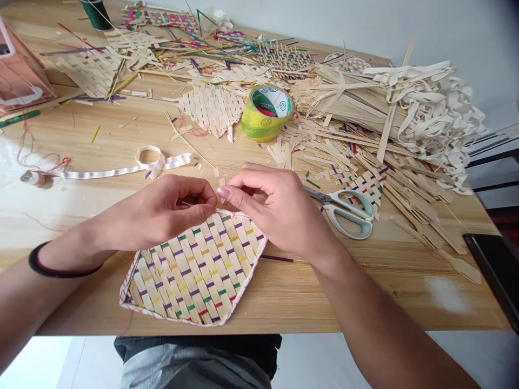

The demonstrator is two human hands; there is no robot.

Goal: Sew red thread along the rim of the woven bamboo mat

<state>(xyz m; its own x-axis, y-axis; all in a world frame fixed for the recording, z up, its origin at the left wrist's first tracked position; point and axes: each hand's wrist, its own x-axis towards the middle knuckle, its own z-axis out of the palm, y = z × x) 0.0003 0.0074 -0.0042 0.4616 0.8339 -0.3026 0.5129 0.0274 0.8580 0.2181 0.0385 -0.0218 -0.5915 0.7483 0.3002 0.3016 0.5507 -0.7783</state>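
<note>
A woven bamboo-strip panel [194, 270] with purple, green, yellow and red strips lies near the table's front edge. White binding tape [243, 296] with red stitching runs along its border. At the far edge of the panel, my left hand [170, 208] pinches the bound rim between thumb and fingers. Close beside it, touching the same rim, my right hand [271, 205] is closed with thumb against fingers. Whatever is between those right fingertips is too small to make out. A bit of red thread shows on the rim beneath the right hand.
Scissors [348, 210] lie right of my right hand. Beyond stands a yellow-green tape roll [263, 127], among loose strips and woven pieces. White tape [101, 173] stretches out at left. A pile of white ribbon [441, 119] and a dark phone [492, 270] sit at right.
</note>
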